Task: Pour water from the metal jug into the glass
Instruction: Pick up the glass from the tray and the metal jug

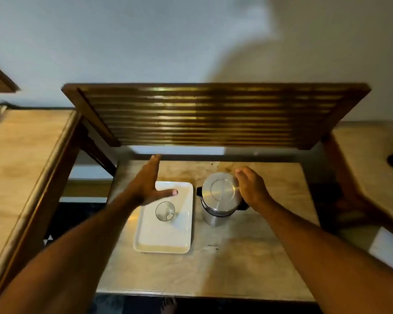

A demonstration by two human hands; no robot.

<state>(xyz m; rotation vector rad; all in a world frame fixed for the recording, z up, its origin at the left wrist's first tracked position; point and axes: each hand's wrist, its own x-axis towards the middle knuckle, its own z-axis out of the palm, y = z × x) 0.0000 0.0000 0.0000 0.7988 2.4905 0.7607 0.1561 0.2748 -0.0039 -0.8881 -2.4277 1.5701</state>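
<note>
1. Progress: nothing poured yet, by my reading. Metal jug point(220, 198) stands upright on the counter point(247, 257) with its lid on; the glass point(165, 211) looks empty, though its contents are hard to judge from above.
2. Glass sits upright on the white tray point(163, 241), in the tray's upper half. Jug is just beside the tray, at 3 o'clock from the glass, not touching it.
3. Right hand point(251, 189) is at the jug's 3 o'clock side, fingers loosely curled and apart, close against the lid rim. Cannot tell whether it touches the jug; it grips nothing that I can see.
4. Left hand point(149, 180) hovers open and flat, fingers spread, at 11 o'clock from the glass, over the tray's top left corner. It holds nothing.
5. Remaining, as judged: grasp jug, lift, tilt over glass, pour, set jug down.
6. Hidden or unclear: the jug's dark handle is largely covered by the right hand; a dark spout-like part shows at the jug's 9 o'clock. Water level inside the jug is not visible. Slatted wooden panel point(213, 116) at 12 o'clock hides the counter's far edge. Hands are slightly blurred.
</note>
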